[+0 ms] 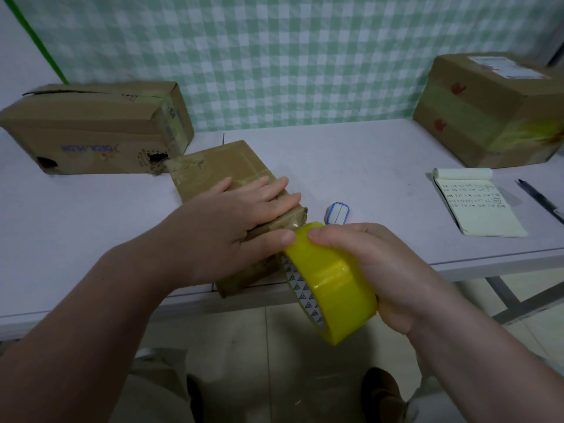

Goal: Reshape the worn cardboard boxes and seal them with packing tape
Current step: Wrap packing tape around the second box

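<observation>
Cardboard box (pixel 210 166) is being sealed: left hand (pixel 232 215), fingers (pixel 268 190) straight, pressing it; right hand (pixel 381 264) gripping tape roll (pixel 329 288) beside them; next, probably drawing tape across.

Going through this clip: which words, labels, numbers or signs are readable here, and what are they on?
Nothing can be read for certain.
Blue print on the left box: upside down, blurred.
White label and red marks on the right box: blurred.
Handwriting on the notepad: too small.
Blue-edged sticker: blank.
Core of the tape: triangle pattern, no words.
</observation>
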Action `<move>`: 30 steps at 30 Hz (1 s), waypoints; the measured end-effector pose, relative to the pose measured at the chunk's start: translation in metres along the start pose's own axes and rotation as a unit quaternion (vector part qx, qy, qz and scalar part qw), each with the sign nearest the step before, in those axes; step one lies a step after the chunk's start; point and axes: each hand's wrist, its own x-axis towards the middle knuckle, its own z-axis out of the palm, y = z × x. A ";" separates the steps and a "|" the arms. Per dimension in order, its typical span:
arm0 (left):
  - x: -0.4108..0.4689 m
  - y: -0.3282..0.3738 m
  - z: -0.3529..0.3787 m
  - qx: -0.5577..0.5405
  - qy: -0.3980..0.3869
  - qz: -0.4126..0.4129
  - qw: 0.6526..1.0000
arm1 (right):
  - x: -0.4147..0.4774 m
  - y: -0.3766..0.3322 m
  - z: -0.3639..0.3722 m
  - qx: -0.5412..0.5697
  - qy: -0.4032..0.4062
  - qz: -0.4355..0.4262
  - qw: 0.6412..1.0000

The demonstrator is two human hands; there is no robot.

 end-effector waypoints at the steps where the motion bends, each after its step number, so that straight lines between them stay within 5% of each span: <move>1: 0.000 0.000 0.000 0.004 0.000 -0.005 1.000 | 0.000 0.000 0.000 -0.002 0.000 0.000 1.000; 26: 0.017 -0.009 0.002 0.040 0.059 -0.204 0.976 | 0.002 0.001 -0.003 -0.019 -0.011 -0.007 1.000; 30: 0.011 -0.003 -0.001 0.062 0.134 -0.103 0.984 | 0.003 0.004 -0.003 -0.027 -0.016 -0.002 1.000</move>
